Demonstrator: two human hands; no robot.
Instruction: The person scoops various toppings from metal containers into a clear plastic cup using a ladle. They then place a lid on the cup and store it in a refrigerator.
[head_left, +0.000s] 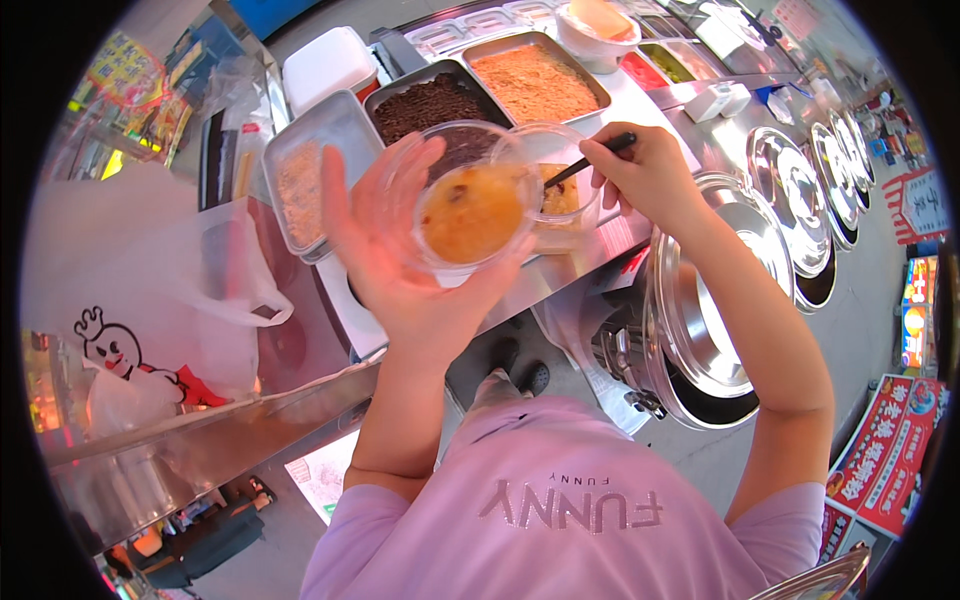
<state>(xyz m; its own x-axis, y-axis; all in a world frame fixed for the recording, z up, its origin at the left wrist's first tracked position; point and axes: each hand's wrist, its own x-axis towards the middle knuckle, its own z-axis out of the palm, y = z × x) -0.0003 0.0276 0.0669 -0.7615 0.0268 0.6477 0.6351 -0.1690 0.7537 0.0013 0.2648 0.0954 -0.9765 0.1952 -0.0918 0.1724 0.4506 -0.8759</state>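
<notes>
My left hand (420, 307) holds a clear round plastic bowl (469, 214) from beneath and around its side. Yellow-orange liquid food with a few dark bits fills much of it; the bowl is slightly blurred. My right hand (656, 176) grips the black handle of a utensil (592, 159), probably a spoon. The lower end of that utensil reaches into a second clear plastic container (598, 191), where yellow food with dark red bits shows. The held bowl partly overlaps this container in view. I cannot tell the exact shape of the utensil's tip.
Metal trays hold dark crumbs (431, 101), orange-brown crumbs (536, 79) and pale flakes (298, 191). A lidded white tub (330, 71) stands behind. Round steel lids (720, 300) line my right side. A white plastic bag (150, 277) sits at the left; a steel counter edge (525, 289) lies before me.
</notes>
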